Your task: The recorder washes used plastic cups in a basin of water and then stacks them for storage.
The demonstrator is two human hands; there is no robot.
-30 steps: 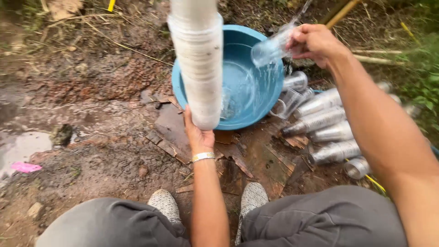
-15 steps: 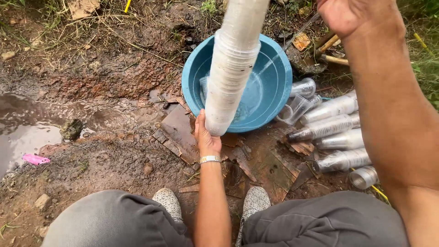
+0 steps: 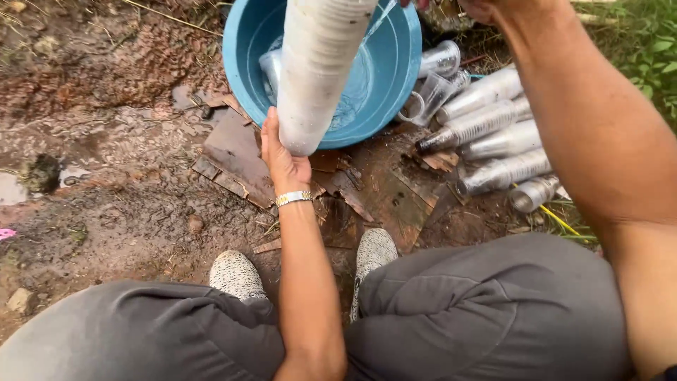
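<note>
Person is squatting, grey trousers [image 3: 458,310] filling the bottom of the view, two speckled light shoes [image 3: 236,275] poking out between the knees and standing on wet mud and broken boards [image 3: 240,159]. Left hand [image 3: 282,159] is reaching forward between the knees, metal bracelet [image 3: 294,198] sitting on the wrist, fingers curling around the bottom end of a tall cup stack [image 3: 317,70] and gripping it; the thumb side is showing, the fingertips are hiding behind the stack. Stack is white-clear plastic, nested tight, tilting up toward the camera and running out of the top edge, its lower end hanging over the near rim of the basin [image 3: 395,92]. Basin is blue and round, sitting on the ground just past the boards, holding water and at least one clear cup by its left wall. Right arm is crossing the right side of the view, going up and out; right hand [image 3: 486,8] is sitting at the top edge, mostly cut off, so cannot tell whether it is spread or closing on anything. Lying right of the basin, just beside it, are several more rows of clear cups [image 3: 493,130] on their sides, side by side on the boards and mud. Grass [image 3: 649,49] is showing at the far right.
</note>
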